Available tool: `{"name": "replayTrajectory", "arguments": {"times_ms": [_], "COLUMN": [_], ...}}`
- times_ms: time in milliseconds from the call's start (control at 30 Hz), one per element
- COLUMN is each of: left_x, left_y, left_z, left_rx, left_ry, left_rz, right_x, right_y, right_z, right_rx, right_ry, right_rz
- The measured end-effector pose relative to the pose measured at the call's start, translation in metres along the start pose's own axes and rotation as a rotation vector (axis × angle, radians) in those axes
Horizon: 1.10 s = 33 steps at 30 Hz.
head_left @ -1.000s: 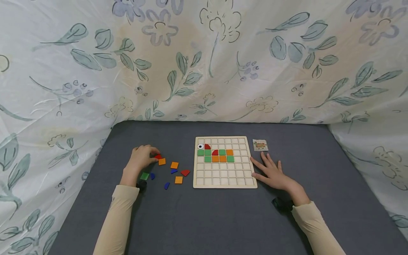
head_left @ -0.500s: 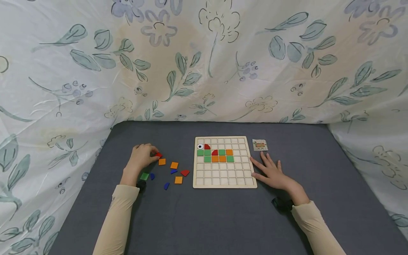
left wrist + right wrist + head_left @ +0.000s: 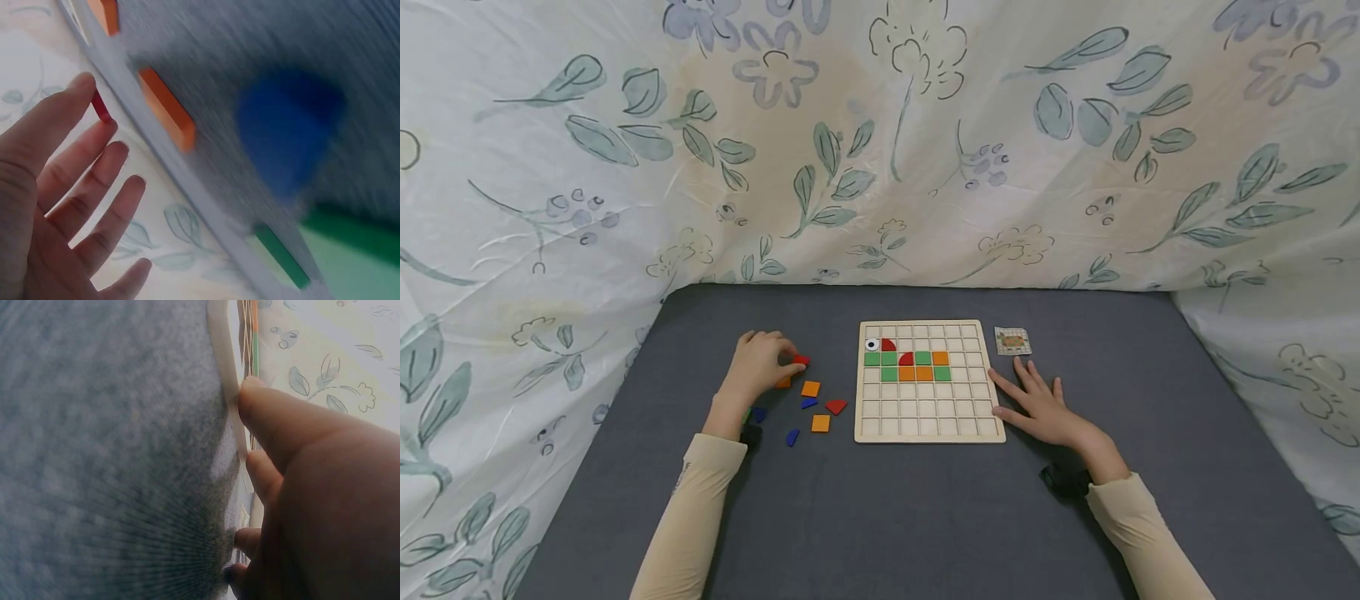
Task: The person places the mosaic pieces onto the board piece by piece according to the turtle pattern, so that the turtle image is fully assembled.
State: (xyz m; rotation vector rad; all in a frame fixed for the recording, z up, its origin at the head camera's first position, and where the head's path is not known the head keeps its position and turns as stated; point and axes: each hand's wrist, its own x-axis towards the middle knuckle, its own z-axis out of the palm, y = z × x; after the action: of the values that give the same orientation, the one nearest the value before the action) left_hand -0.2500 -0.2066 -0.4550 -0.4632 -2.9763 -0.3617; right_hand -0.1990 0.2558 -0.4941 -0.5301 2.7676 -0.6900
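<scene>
Red tile (image 3: 802, 361), left of centre in the head frame, and we've got the left hand (image 3: 757, 367) pinching it between thumb and 1 finger! We reckon it's light, stiff, perhaps slick, so opposite edges suit our grip; the right hand (image 3: 1039, 410), fingers spread, touches the gridded board (image 3: 928, 427) at its right edge.

Tan gridded board (image 3: 918, 408), red/org/blu/grn tiles (image 3: 821, 424), dk gry cloth (image 3: 910, 517), card (image 3: 1012, 342) prob multicol.

A thin red piece (image 3: 100, 106) is pinched in the left hand (image 3: 760, 364); the pale gridded board (image 3: 925, 427) lies flat, partly filled with coloured tiles (image 3: 923, 374).
</scene>
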Motion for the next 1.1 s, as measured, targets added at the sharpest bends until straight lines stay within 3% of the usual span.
{"name": "replayTrajectory", "arguments": {"times_ms": [567, 1100], "left_x": [0.016, 0.033], "left_y": [0.044, 0.083], "left_z": [0.017, 0.03], "left_rx": [0.002, -0.182], "left_ry": [-0.016, -0.033], "left_rz": [0.034, 0.079], "right_x": [0.0, 0.001], "right_y": [-0.003, 0.0], "right_z": [0.0, 0.0], "right_rx": [0.007, -0.007], "right_ry": [0.003, 0.001], "right_rz": [0.0, 0.005]}}
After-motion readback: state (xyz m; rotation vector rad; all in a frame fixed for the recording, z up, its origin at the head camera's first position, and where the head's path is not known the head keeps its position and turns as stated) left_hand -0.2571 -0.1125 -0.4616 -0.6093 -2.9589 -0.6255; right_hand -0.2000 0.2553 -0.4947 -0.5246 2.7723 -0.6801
